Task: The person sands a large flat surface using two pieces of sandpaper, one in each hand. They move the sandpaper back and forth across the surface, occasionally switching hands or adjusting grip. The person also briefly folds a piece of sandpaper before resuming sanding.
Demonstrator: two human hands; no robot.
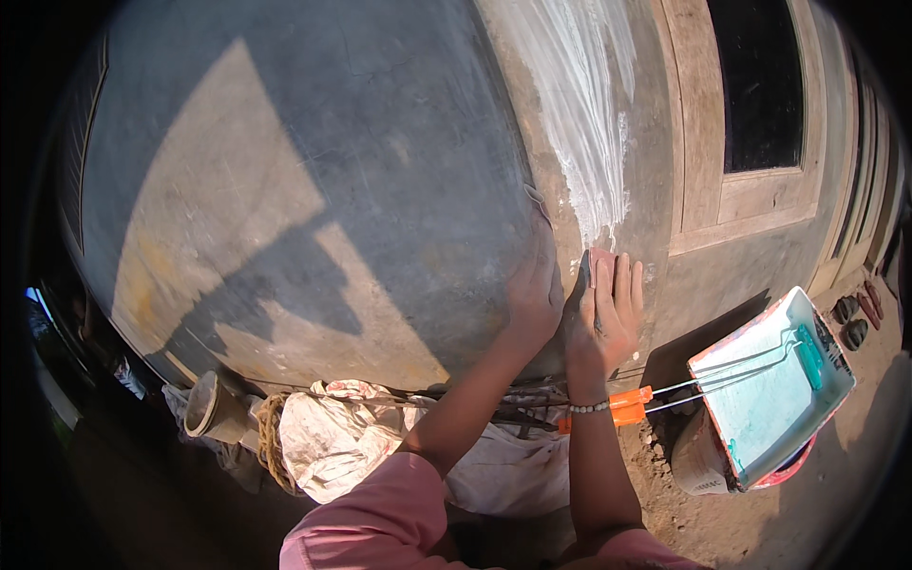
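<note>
Sanding block [600, 258] – small, reddish, flat on the grey wall [655, 285] just below the streaked white paint patch [584, 114]. Right hand [605, 318] presses it, fingers [622, 280] stretched out flat over the block, not curled. Left hand [534, 290] lies open-palmed against the big grey tank [313, 190] just beside, holding nothing. Lower right: paint tray [771, 385] with turquoise paint and a roller [809, 356], sitting on a bucket [703, 461]. White sacks [332, 437] below the tank. Window frame [750, 204] upper right.
</note>
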